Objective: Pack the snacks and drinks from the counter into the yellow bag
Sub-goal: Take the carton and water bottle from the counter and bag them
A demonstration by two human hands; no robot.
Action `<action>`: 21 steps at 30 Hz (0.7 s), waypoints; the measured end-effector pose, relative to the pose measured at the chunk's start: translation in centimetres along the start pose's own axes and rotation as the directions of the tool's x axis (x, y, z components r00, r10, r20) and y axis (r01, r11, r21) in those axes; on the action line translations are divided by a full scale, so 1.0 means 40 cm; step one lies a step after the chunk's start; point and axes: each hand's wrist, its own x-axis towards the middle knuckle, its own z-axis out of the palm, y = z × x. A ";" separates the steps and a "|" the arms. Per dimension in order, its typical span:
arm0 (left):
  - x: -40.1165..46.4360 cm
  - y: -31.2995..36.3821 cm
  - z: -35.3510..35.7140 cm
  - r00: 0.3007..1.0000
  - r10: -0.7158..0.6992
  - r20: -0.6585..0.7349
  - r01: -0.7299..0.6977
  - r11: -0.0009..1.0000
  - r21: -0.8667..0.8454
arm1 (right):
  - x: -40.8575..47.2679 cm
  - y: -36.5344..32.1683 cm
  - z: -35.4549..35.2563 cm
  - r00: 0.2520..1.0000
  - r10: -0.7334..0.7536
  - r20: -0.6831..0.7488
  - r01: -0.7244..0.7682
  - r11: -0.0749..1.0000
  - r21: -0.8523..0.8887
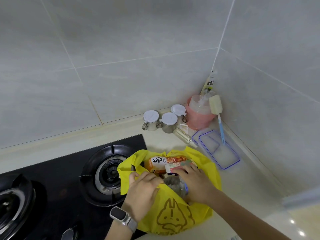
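The yellow bag with a rabbit drawing stands open on the counter, partly over the stove's edge. Inside it lie an orange snack packet, a pink and white carton and a clear plastic bottle. My left hand, with a watch on the wrist, pinches the near rim of the bag and holds its mouth apart. My right hand reaches into the bag, fingers curled over the bottle and touching the carton. Whatever lies deeper in the bag is hidden.
A black gas stove with two burners fills the left. In the back corner stand three white-lidded jars, a pink container, a bottle brush and a clear lidded box. Tiled walls close off the back and right.
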 end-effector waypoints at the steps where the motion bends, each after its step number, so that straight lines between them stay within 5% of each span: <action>1: -0.001 -0.001 0.000 1.000 -0.007 0.008 0.008 1.000 -0.006 | -0.003 0.008 -0.001 1.000 0.007 0.007 -0.007 1.000 0.018; 21: 0.013 0.017 -0.033 0.982 -0.142 0.127 0.152 0.986 -0.072 | -0.052 0.035 -0.028 0.996 0.051 -0.067 -0.036 0.977 0.208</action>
